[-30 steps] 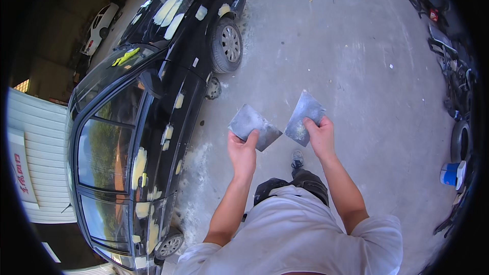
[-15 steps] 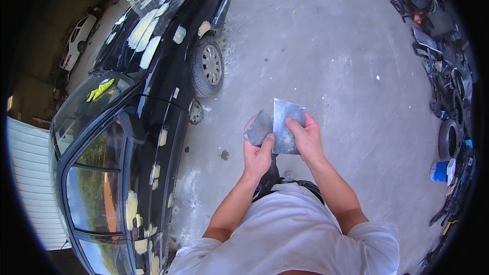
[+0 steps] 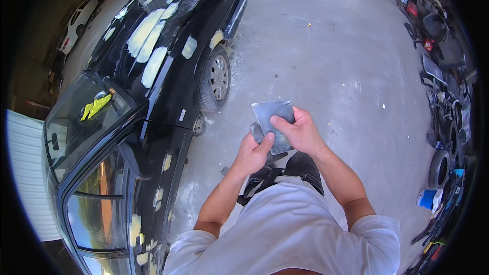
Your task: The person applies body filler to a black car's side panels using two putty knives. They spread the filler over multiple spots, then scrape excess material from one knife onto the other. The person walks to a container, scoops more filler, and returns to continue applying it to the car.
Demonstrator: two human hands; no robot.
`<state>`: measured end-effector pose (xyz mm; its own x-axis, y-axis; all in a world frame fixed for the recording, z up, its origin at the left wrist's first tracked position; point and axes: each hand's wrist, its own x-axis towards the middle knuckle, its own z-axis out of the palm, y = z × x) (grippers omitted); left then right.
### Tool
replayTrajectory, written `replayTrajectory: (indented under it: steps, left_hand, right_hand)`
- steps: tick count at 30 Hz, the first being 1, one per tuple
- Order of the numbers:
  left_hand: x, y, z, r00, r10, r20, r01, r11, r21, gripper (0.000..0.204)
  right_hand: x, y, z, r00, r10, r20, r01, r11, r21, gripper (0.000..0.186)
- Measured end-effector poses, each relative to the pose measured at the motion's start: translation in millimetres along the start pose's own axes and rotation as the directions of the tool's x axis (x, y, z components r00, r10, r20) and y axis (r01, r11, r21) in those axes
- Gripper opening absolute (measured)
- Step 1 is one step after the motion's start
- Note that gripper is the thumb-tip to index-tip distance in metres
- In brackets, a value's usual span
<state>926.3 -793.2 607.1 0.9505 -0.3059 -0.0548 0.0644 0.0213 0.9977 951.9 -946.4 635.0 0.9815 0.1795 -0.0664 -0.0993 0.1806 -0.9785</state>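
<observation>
Head view: right hand (image 3: 304,131) has its fingers (image 3: 301,114) pinched on a gray sheet (image 3: 274,110), thumb across the front. Left hand's (image 3: 251,154) fingers are curled in on a second gray sheet (image 3: 255,131) poking out behind it, left thumb overlapping the front one. Both sheets are up over bare floor (image 3: 326,71), just past the white shirt (image 3: 285,224). Off left, a black car (image 3: 178,84) wears pale patches; way back, a white car (image 3: 77,23).

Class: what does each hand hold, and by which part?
The right hand holds the front grey sheet by its right side, thumb on its face. The left hand holds the rear sheet, mostly hidden, so its exact grip cannot be told.
</observation>
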Motion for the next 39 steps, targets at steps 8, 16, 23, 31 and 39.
replayTrajectory:
  steps: [8,16,23,31,39]
  left_hand:
    - [49,20,-23,0.968,-0.246,0.048,0.249,0.933,-0.259,0.035]
    - [100,19,47,0.826,0.070,-0.560,-0.057,0.998,0.041,0.045]
    - [116,3,102,0.772,-0.276,-0.572,0.225,0.961,-0.161,0.079]
    - [122,-5,146,0.741,-0.270,-0.615,0.207,0.963,-0.173,0.071]
    - [114,-6,172,0.634,-0.034,-0.772,0.126,0.990,0.060,0.059]
  right_hand:
    - [91,-11,-19,0.856,0.121,0.502,-0.093,0.992,-0.081,0.016]
    - [147,-17,-65,0.914,0.143,0.379,-0.200,0.973,0.116,0.015]
    - [145,-14,-117,0.710,0.189,0.678,-0.123,0.982,-0.145,0.017]
    - [140,-2,-152,0.690,0.231,0.686,-0.216,0.970,-0.110,0.017]
    - [137,6,-163,0.802,0.403,0.442,-0.477,0.876,0.067,0.015]
